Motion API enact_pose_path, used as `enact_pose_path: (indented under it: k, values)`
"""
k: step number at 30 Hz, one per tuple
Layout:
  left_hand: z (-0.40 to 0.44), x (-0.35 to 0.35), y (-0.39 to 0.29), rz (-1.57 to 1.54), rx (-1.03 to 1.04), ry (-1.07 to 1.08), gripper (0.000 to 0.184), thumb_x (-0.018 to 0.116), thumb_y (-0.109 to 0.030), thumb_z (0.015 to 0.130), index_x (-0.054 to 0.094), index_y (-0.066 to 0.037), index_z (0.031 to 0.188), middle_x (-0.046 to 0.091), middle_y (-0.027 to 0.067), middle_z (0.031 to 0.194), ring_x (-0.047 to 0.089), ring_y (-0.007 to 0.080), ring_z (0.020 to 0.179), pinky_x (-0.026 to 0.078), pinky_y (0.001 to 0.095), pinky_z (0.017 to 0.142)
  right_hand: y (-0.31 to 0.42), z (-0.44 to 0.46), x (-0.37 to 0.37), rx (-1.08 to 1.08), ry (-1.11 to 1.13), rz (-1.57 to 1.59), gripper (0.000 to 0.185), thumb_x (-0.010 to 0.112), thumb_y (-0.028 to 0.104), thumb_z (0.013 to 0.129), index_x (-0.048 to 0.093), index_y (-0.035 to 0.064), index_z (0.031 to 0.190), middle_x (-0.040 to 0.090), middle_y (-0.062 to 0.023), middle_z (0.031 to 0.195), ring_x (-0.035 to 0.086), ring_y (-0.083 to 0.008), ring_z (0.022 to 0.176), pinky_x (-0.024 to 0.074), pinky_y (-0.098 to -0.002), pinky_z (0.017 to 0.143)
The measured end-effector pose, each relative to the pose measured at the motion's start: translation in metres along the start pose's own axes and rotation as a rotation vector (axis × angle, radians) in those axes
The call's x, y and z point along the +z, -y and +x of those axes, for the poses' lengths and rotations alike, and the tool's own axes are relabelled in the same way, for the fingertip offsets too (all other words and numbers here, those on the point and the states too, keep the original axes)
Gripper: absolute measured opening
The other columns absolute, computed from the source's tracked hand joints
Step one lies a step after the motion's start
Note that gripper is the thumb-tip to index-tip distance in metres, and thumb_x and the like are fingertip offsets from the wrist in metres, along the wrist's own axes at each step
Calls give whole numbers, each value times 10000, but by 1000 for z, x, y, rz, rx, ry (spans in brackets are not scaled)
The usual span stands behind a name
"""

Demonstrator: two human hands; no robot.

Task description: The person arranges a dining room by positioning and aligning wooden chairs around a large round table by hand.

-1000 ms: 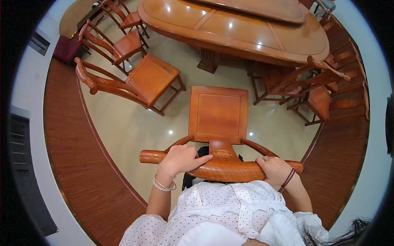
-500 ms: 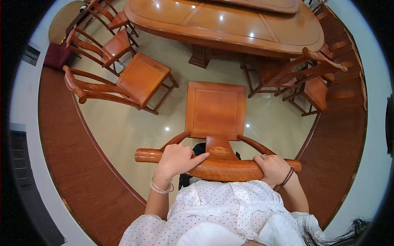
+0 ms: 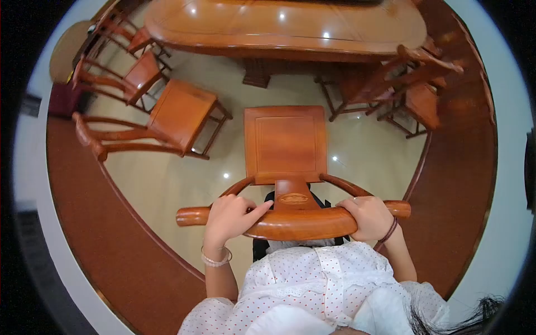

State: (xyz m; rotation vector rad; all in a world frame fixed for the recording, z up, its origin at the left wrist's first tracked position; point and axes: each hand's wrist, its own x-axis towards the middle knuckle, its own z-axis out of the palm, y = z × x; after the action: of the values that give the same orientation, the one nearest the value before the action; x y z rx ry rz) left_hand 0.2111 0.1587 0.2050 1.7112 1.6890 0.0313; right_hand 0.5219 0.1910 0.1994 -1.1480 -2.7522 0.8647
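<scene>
Directly in front of me stands a reddish-brown wooden chair (image 3: 286, 142), its back towards my body and its seat away from me. Its curved top rail (image 3: 301, 224) runs across in front of my waist. My left hand (image 3: 231, 219) is wrapped round the left part of the rail, the thumb lying along the top. Round the right part of the same rail, my right hand (image 3: 368, 218) is closed, its fingers over the far side. The carved back splat shows between both hands.
A large oval wooden table (image 3: 285, 28) lies ahead. To the left, a matching chair (image 3: 181, 114) stands turned sideways, with more chairs behind it. Several chairs crowd the right, one with a curved back (image 3: 424, 61). Glossy tiles (image 3: 162, 184) cover the floor, with dark red bands at both sides.
The view has shifted, so the table and side chairs sit higher and further left. Both hands keep their hold on the rail, and the chair appears slightly nearer to the table.
</scene>
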Motion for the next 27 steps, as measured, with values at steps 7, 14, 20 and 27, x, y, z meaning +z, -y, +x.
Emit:
enact_pose_path:
  k: [7,14,20,27]
  values:
    - [7,9,0,-67,-52,-3,458,594,-430,837,686,-17,662,584,146,537,605,288,524,468,349,537,-10,-11,0,-66,-2,80,493,652,109,633,571,41,1115,606,-117,989,579,-265,967,459,-367,818]
    - [13,14,-74,232,-226,-307,261,626,-276,854,683,-27,908,650,149,696,644,276,624,488,364,592,-70,-78,-70,-4,-129,116,493,669,188,754,529,80,1214,578,-81,1080,520,-249,1076,380,-393,939]
    - [65,56,-237,91,115,-438,130,638,-138,831,659,-12,810,624,150,710,604,302,639,464,380,587,-183,-173,-86,27,-532,122,170,689,130,773,695,126,943,643,-18,859,601,-201,828,458,-328,740]
    - [88,110,-373,41,301,-350,131,746,-98,715,652,-11,688,624,105,674,584,259,607,445,332,574,-287,-271,-94,47,-433,292,136,705,175,768,728,151,900,644,-11,756,606,-182,768,465,-324,710]
